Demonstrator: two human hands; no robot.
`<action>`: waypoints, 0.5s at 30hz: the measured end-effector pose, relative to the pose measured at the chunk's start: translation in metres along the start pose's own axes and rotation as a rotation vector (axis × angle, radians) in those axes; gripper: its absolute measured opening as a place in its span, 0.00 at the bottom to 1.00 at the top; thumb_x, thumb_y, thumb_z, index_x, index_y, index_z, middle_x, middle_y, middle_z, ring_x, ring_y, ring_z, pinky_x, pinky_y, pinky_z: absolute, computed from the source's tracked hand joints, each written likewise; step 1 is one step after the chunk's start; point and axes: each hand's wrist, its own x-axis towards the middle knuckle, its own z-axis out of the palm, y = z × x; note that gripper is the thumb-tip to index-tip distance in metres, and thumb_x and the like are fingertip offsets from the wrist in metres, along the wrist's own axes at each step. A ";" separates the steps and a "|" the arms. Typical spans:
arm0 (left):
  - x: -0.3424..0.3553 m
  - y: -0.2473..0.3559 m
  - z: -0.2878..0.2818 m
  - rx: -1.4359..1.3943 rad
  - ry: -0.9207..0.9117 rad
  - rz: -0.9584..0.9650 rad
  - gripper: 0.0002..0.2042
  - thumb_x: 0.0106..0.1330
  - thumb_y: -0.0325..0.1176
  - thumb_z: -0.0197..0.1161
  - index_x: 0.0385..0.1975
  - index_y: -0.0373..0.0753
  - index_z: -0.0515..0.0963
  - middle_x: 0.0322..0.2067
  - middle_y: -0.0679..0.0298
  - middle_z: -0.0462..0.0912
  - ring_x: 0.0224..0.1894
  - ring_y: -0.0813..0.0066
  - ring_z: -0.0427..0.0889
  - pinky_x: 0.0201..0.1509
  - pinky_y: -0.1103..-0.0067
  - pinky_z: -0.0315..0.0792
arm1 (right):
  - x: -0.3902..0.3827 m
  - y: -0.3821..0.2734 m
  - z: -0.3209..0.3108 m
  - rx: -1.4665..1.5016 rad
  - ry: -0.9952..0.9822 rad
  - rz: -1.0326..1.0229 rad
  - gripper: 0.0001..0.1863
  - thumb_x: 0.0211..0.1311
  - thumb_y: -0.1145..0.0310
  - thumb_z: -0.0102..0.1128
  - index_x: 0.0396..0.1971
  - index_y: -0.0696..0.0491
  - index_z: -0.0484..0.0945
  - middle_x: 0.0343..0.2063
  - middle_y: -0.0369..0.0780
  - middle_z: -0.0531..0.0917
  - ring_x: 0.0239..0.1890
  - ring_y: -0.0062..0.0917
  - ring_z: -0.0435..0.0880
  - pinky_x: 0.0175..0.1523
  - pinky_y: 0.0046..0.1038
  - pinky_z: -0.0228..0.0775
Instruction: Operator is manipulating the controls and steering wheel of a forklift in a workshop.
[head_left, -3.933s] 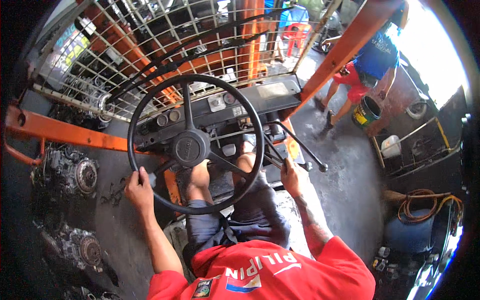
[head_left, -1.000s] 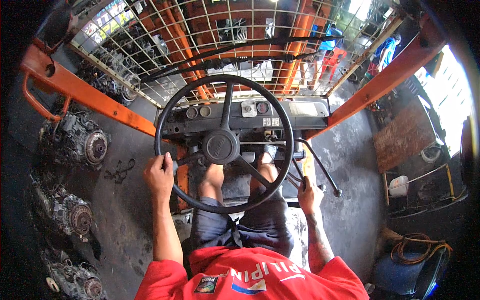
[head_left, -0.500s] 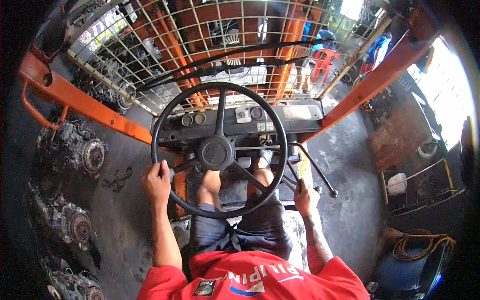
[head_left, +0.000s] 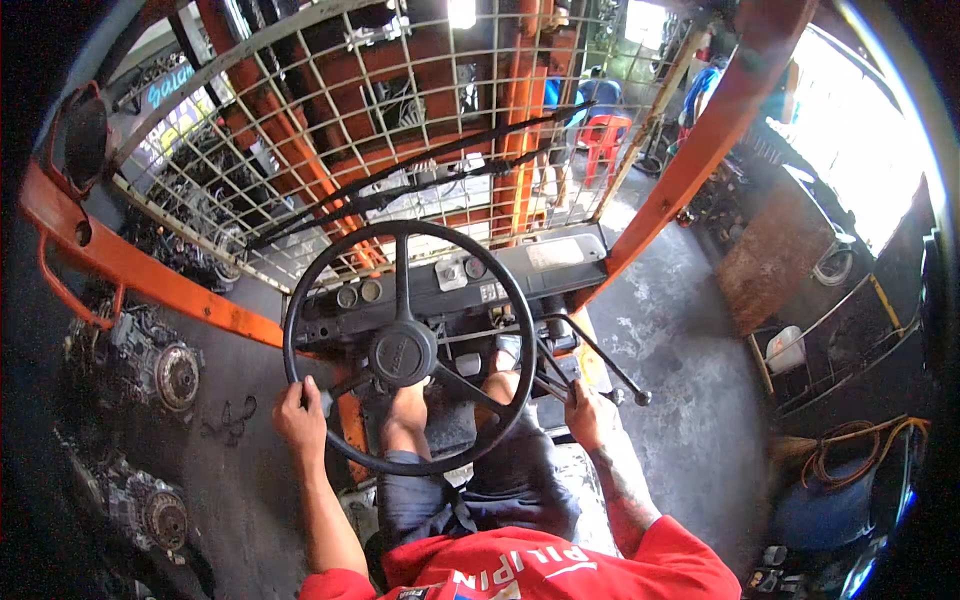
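A large black steering wheel stands in front of me, its spokes running out from a round hub. My left hand is closed around the lower left of its rim, thumb pointing up. To the right of the wheel, my right hand is closed on a thin control lever whose top is hidden in the fist. Just beyond that hand, a longer black lever slants down to a round knob. Behind the wheel lies a dark dashboard with several round gauges.
A wire mesh guard rises ahead between orange frame posts. Engine parts line the floor at left. A person near a red chair is beyond the mesh. At right sit a rusty panel and a blue drum.
The whole view has tilted and shifted, so the wheel and dashboard now appear lower and farther left. Both hands keep their grips, on the wheel and on the lever.
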 end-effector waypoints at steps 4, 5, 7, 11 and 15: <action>0.002 0.002 0.000 0.032 0.023 0.015 0.13 0.69 0.36 0.63 0.25 0.33 0.79 0.23 0.52 0.78 0.29 0.49 0.78 0.31 0.59 0.68 | 0.002 -0.007 -0.009 -0.023 -0.039 0.039 0.06 0.60 0.68 0.60 0.30 0.51 0.73 0.23 0.43 0.81 0.24 0.41 0.83 0.30 0.41 0.75; 0.002 0.003 0.000 0.050 0.013 0.032 0.13 0.69 0.36 0.63 0.25 0.33 0.79 0.23 0.51 0.78 0.29 0.48 0.78 0.31 0.59 0.68 | 0.003 -0.007 -0.010 -0.051 0.012 0.023 0.06 0.60 0.67 0.60 0.30 0.51 0.73 0.23 0.43 0.81 0.25 0.41 0.83 0.31 0.41 0.75; 0.002 0.007 -0.002 0.021 0.032 0.014 0.13 0.69 0.36 0.63 0.26 0.33 0.79 0.24 0.51 0.79 0.29 0.48 0.78 0.32 0.59 0.69 | 0.007 -0.006 -0.009 -0.025 -0.043 0.032 0.06 0.60 0.67 0.60 0.30 0.51 0.73 0.23 0.43 0.81 0.25 0.41 0.83 0.31 0.41 0.75; -0.001 0.012 -0.006 0.104 -0.010 -0.032 0.13 0.69 0.37 0.63 0.26 0.34 0.79 0.25 0.52 0.80 0.29 0.48 0.79 0.32 0.59 0.70 | 0.013 -0.004 -0.003 -0.050 0.023 -0.001 0.06 0.60 0.66 0.60 0.30 0.51 0.73 0.24 0.44 0.81 0.28 0.42 0.84 0.32 0.42 0.75; 0.000 0.012 -0.005 0.056 -0.013 -0.022 0.14 0.69 0.37 0.63 0.25 0.34 0.79 0.25 0.54 0.81 0.30 0.49 0.80 0.33 0.59 0.71 | 0.022 -0.005 -0.003 -0.031 0.042 -0.033 0.06 0.58 0.67 0.60 0.30 0.52 0.73 0.24 0.45 0.81 0.29 0.43 0.84 0.35 0.42 0.75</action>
